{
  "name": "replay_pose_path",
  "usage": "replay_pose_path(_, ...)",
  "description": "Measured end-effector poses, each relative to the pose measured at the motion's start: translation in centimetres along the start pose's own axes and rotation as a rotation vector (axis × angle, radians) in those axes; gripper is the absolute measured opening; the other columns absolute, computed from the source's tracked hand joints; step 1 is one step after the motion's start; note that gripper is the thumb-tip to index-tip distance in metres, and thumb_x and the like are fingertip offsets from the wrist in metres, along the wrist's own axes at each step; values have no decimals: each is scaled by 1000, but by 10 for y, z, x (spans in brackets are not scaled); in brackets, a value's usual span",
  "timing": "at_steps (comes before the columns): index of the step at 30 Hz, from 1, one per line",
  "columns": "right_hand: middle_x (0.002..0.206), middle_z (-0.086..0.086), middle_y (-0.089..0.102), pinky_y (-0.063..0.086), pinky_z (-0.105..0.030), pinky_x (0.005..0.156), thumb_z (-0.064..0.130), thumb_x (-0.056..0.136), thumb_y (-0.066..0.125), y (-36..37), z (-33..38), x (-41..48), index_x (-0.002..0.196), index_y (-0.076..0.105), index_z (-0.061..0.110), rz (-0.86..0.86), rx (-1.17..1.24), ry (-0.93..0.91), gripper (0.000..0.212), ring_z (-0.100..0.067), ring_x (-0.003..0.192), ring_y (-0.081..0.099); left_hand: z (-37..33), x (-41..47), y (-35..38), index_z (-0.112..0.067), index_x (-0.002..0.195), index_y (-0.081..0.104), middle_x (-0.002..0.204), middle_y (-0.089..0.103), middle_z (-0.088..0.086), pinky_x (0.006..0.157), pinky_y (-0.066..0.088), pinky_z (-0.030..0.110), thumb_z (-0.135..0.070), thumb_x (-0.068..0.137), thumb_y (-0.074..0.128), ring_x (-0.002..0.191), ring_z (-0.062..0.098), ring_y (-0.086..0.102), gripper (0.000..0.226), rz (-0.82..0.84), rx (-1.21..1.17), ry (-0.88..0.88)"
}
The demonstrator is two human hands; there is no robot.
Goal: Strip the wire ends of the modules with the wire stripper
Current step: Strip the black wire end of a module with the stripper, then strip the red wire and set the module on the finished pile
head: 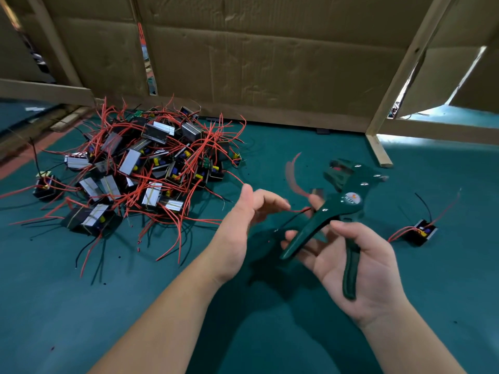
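Note:
My right hand (359,268) grips the dark green wire stripper (334,211) by its handles, jaws pointing up and away. My left hand (243,220) is just left of the tool and pinches a thin red wire (297,211) that runs toward the stripper. A blurred red wire and a small module (316,192) swing behind the tool's neck. A large pile of black modules (140,168) with red and black wires lies on the green table at the left. One single module (422,232) lies at the right.
The green table top (135,306) stretches under my arms. Cardboard walls (256,58) on wooden posts (378,147) close off the back. Small red insulation bits (139,245) lie near the pile.

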State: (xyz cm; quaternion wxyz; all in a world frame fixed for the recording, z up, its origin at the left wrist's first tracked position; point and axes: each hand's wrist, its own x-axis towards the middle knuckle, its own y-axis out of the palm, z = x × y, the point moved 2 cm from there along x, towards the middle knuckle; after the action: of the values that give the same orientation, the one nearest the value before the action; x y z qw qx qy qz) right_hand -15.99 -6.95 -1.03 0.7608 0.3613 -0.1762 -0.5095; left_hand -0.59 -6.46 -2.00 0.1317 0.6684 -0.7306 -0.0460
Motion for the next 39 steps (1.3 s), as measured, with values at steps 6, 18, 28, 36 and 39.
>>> replay_pose_path(6, 95, -12, 52, 57, -51, 74, -2, 89, 51, -26, 25, -2, 92, 51, 15, -456, -322, -379, 18, -45, 96, 65, -12, -1, -29, -21, 100, 66, 104, 59, -8, 90, 34, 29, -32, 86, 50, 104, 12, 51, 23, -529, 1053, 305)
replay_pose_path(18, 107, 2, 66, 53, -60, 80, 16, 76, 64, -30, 28, -5, 91, 58, 23, -469, -511, -431, 17, -32, 91, 69, -23, -7, -65, -36, 109, 66, 104, 64, -3, 77, 15, 36, -15, 85, 59, 106, 25, 34, 32, -828, 1539, -112)
replay_pose_path(28, 103, -10, 67, 56, -55, 68, -4, 90, 45, -13, 17, -3, 104, 59, 9, -290, -309, -293, 23, -37, 82, 66, -26, -3, -60, -28, 93, 75, 77, 69, -15, 76, 46, 27, -17, 87, 68, 71, 3, 58, 15, -635, 1004, 181)
replay_pose_path(36, 129, -26, 55, 55, -52, 72, 23, 51, 82, 0, 11, -6, 119, 62, -3, 110, 34, 198, 76, -35, 80, 65, -2, -2, -5, -22, 77, 66, 73, 74, -1, 66, 49, 16, -15, 70, 81, 66, 5, 65, 19, -41, 359, 33)
replay_pose_path(39, 130, -19, 57, 54, -52, 72, 23, 51, 83, 1, 12, -7, 122, 60, -2, 172, 18, 192, 78, -34, 80, 65, -1, -4, -4, -24, 70, 67, 66, 71, 1, 59, 49, 18, -29, 64, 83, 58, 8, 62, 18, 79, 348, -60)
